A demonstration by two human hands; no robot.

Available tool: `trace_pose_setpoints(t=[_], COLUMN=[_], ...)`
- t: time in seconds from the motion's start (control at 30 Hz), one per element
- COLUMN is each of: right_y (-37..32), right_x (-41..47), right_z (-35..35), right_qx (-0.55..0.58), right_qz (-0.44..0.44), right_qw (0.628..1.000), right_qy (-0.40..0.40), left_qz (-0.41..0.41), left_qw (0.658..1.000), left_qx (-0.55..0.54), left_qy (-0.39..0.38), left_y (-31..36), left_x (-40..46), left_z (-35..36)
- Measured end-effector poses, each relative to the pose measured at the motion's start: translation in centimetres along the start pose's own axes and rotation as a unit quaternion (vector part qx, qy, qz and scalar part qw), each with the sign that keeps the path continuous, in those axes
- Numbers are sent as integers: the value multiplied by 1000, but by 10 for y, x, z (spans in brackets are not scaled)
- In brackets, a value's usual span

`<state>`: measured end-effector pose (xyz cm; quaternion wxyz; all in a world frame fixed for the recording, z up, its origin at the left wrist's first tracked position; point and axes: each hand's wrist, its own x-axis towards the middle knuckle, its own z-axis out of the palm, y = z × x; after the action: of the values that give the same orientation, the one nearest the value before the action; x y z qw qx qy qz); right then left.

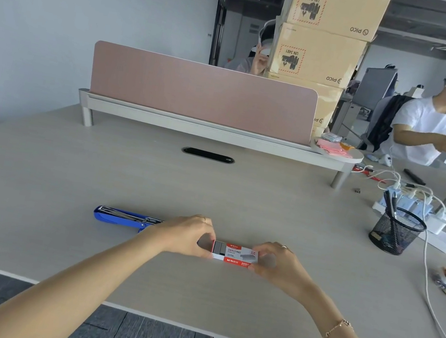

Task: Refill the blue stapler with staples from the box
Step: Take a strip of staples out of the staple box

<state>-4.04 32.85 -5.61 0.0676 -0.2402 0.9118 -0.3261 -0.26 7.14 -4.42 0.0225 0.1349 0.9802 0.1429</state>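
Note:
A blue stapler lies on the desk left of my hands, its top swung open so the metal staple channel shows. Its right end is hidden behind my left hand. Both hands hold a small red and white staple box just above the desk. My left hand pinches the box's left end, where the inner tray is slid partly out and dark staples show. My right hand grips the sleeve's right end.
A black mesh pen cup stands at the right, with a white power strip and cables trailing toward the front edge. A pink divider on a raised shelf closes the back. A person in a white shirt works at the far right.

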Motion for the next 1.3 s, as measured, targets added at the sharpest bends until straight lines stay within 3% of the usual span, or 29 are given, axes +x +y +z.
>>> trace_pose_setpoints(t=[0.63,1.13,1.3], right_y=[-2,-6,-10], right_x=[-1,-3,-2], right_z=[2,3,3], right_qx=[6,4,-54], right_qz=[9,1,2], right_qw=[1000,1000,999], right_qy=[1,6,7], left_qz=[18,-20,-37], left_qw=[1000,995,985], left_qx=[-14,-93,-155], left_qy=[12,33,72], left_y=[6,2,1], left_x=[2,5,-1], left_z=[2,-6,-7])
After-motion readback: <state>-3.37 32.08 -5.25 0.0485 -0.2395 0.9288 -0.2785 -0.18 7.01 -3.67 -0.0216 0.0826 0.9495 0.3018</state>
